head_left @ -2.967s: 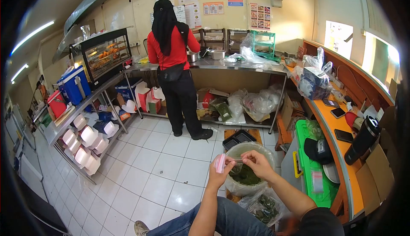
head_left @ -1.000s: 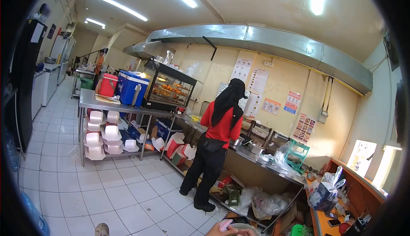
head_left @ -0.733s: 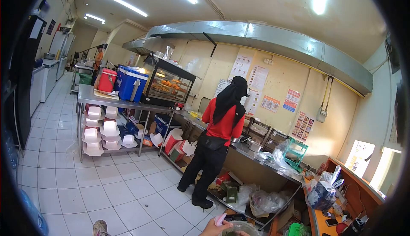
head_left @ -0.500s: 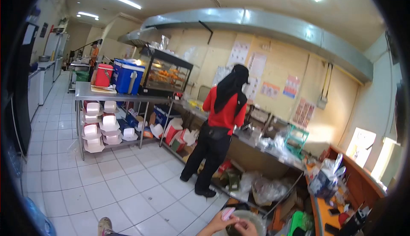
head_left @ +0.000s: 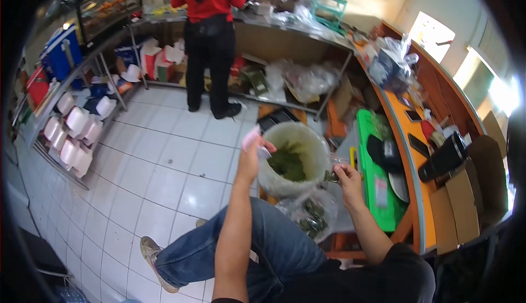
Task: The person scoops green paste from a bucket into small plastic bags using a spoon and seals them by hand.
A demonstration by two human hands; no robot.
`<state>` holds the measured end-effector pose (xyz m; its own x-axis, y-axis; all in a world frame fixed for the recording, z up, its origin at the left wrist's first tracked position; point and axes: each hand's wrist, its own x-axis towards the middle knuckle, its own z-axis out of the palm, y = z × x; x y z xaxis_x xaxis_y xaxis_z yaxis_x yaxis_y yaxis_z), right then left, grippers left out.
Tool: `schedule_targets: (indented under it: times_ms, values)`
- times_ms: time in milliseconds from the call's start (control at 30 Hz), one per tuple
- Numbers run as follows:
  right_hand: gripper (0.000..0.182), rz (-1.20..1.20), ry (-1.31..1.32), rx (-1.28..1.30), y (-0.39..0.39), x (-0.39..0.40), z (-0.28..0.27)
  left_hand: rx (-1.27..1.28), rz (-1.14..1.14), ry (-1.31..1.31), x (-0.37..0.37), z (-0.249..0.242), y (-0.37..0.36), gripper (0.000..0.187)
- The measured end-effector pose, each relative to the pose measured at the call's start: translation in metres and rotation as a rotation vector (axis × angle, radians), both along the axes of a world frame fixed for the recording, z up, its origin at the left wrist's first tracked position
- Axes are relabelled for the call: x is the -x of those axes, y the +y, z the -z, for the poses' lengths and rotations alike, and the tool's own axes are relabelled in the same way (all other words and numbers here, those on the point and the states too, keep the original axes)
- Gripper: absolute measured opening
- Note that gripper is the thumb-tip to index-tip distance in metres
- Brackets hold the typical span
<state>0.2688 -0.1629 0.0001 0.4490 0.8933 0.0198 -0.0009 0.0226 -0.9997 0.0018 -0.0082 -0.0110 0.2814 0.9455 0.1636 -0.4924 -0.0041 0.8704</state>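
My left hand (head_left: 251, 158) is raised at the left rim of a whitish bucket (head_left: 319, 158), its fingers closed on a blurred pink-and-white object (head_left: 251, 137) whose kind I cannot make out. My right hand (head_left: 349, 181) is at the bucket's right side, thumb and fingers pinched on a small dark green leafy piece (head_left: 331, 176). Inside the bucket lies a heap of green leaves (head_left: 289, 163). Just below it, near my knee, a clear plastic bag (head_left: 296, 207) holds more dark green leaves.
A green lid-like panel (head_left: 368, 138) with a black cap (head_left: 383, 154) lies to the right. An orange counter (head_left: 395, 111) beyond it bears phones and a black tumbler (head_left: 442, 158). A person in red (head_left: 211, 7) stands at the steel table (head_left: 274, 22). Foam boxes (head_left: 76, 121) fill the left rack.
My view has tilted down and turned right. My hands, close together over the bucket before, are now apart on either side of it.
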Motion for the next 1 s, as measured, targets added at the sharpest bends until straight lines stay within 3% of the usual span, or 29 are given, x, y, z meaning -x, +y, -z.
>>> schedule_targets:
  times_ms: [133, 333, 433, 533, 567, 633, 733, 867, 933, 967, 1000]
  values:
    - [0.017, 0.116, 0.078, 0.030, -0.051, -0.006, 0.032, -0.020, 0.018, 0.039, -0.003, -0.008, -0.004, 0.041]
    - [0.025, 0.014, 0.046, 0.280, -0.077, -0.010, 0.125, -0.035, 0.000, 0.184, -0.005, -0.018, -0.011, 0.031]
    - [0.035, 0.020, -0.554, 0.366, -0.072, -0.009, 0.143, -0.072, -0.025, 0.192, -0.003, -0.013, -0.009, 0.025]
    - [0.035, 0.160, -0.763, 0.226, -0.068, 0.007, 0.107, -0.044, -0.093, 0.208, -0.004, -0.013, -0.010, 0.025]
    - [0.033, 0.187, -0.777, 0.190, -0.064, 0.013, 0.094, -0.039, -0.080, 0.247, -0.003, -0.014, -0.009, 0.033]
    - [0.031, 0.222, -0.723, 0.068, -0.044, 0.026, 0.066, -0.037, -0.010, 0.247, -0.004, -0.007, -0.004, 0.038]
    - [0.027, 0.282, -0.608, -0.123, -0.013, 0.056, 0.015, -0.016, 0.042, 0.255, -0.006, -0.013, -0.011, 0.032]
    - [0.029, 0.058, -0.627, -0.338, 0.040, 0.090, -0.027, -0.084, 0.113, 0.344, -0.005, -0.005, -0.006, 0.033]
    - [0.031, -0.199, -0.433, -0.307, 0.070, 0.101, -0.022, -0.175, 0.117, 0.334, -0.006, 0.003, -0.005, 0.040]
    - [0.025, -0.255, -0.194, -0.235, 0.079, 0.107, -0.015, -0.259, 0.052, 0.376, -0.009, 0.017, -0.003, 0.042]
    - [0.025, -0.272, -0.204, -0.272, 0.086, 0.110, -0.009, -0.349, -0.020, 0.415, -0.011, 0.027, 0.000, 0.043]
